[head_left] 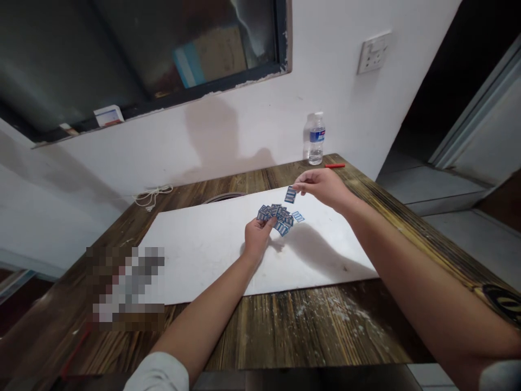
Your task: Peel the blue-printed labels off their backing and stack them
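My left hand (257, 238) is closed around a fanned bunch of small blue-edged cards (277, 213), held above the white board (195, 255). Each piece looks like a little rectangle with pale bars inside a blue frame; their exact kind is too small to make out. Between the thumb and fingers of my right hand (319, 184) is pinched a single card (290, 194) of the same look, just above and to the right of the bunch. One more blue-framed piece (298, 216) lies on the board right of the bunch.
The board rests on a dark wooden table (285, 331). At the back stand a water bottle (316, 138) and a red pen-like stick (335, 165). A white cord (152, 196) lies at the back left. A blurred patch hides the board's left end.
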Demonstrator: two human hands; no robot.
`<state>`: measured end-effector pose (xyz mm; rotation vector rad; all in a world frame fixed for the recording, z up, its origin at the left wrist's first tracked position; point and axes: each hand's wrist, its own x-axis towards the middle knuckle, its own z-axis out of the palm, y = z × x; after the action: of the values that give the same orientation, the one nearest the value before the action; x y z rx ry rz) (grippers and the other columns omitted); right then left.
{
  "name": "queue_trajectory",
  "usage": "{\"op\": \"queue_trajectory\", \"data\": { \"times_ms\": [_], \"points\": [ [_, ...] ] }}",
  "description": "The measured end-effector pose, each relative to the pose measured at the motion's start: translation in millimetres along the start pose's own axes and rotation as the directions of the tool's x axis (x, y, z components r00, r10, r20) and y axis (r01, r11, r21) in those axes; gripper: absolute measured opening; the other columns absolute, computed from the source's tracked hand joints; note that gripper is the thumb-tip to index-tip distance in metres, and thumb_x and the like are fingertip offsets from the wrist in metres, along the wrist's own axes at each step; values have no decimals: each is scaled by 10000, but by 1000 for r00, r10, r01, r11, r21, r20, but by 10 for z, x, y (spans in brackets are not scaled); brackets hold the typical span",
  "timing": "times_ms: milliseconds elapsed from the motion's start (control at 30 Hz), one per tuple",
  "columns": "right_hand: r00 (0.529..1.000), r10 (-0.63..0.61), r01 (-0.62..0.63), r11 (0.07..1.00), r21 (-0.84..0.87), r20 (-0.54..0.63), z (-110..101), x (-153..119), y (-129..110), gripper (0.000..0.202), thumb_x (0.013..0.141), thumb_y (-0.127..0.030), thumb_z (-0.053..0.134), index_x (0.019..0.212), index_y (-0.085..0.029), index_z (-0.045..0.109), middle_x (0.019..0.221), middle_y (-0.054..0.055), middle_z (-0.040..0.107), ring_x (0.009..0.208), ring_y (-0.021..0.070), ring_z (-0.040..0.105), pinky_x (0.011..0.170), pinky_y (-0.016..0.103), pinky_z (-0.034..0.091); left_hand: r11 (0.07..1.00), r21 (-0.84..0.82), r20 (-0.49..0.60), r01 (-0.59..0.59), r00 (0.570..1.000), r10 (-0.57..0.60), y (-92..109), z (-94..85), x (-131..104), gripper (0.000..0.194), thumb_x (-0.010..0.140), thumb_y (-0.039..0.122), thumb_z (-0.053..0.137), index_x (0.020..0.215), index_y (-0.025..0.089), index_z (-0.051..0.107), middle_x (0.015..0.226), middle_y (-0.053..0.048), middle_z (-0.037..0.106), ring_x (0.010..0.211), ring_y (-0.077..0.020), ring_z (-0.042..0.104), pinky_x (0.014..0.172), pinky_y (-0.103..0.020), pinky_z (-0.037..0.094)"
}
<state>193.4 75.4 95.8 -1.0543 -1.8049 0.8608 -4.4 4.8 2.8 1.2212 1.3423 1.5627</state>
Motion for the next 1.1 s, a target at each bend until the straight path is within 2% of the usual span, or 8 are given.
{"op": "queue_trajectory", "data": {
  "times_ms": [167,300,633,733,800,900,1000,1100],
  "points": [
    [990,98,-62,946,-319,101,-63,58,201,104,759,-245,668,723,-163,722,621,29,661,579,141,567,523,256,378,999,32,-79,23,997,-20,-83,-35,62,316,657,414,762,745,113,721,693,-47,710,682,-175,639,672,-264,473],
    [971,100,30,850,-526,217,34,79,417,78,755,-192,672,739,-161,742,722,45,714,679,162,615,611,252,409,999,20,-89,36,995,-34,-101,-48,79,347,652,440,764,750,110,720,698,-49,707,683,-168,635,664,-261,473],
    [957,150,56,744,-666,248,242,11,659,140,790,-220,639,841,-166,759,845,79,738,769,193,638,632,256,407,999,33,-82,39,996,-36,-135,-42,77,339,667,434,757,752,108,719,713,-47,704,681,-156,631,652,-253,483],
    [963,98,111,707,-699,252,261,-2,673,113,782,-236,655,809,-179,749,857,80,729,780,200,626,639,269,397,999,5,-71,38,997,-37,-98,-33,64,319,668,414,757,762,112,723,746,-53,714,698,-158,636,661,-253,484],
    [976,2,147,737,-660,219,257,6,643,93,778,-238,666,795,-182,739,884,74,722,800,195,619,676,273,404,999,-2,-70,39,997,-39,-72,-28,54,313,663,406,760,761,111,723,749,-54,716,703,-159,636,665,-252,479],
    [991,-82,121,876,-467,103,247,25,509,132,796,-292,659,786,-181,729,830,59,713,745,175,607,675,278,416,999,28,-74,38,997,-36,-57,-25,45,311,660,403,761,746,107,722,707,-48,708,678,-160,629,664,-255,468],
    [997,7,5,988,-157,75,258,23,318,207,788,-370,649,762,-177,722,700,45,690,638,160,588,613,281,428,999,42,-45,30,999,-28,-56,-25,40,306,676,407,746,748,109,725,717,-52,715,678,-164,633,672,-259,465],
    [990,30,-39,998,56,138,287,-3,168,230,747,-407,671,740,-181,714,723,52,697,627,151,579,610,285,448,999,23,-10,28,1000,-27,-38,-17,25,309,684,405,737,785,113,732,773,-65,734,715,-176,649,693,-265,471]
  ]
}}
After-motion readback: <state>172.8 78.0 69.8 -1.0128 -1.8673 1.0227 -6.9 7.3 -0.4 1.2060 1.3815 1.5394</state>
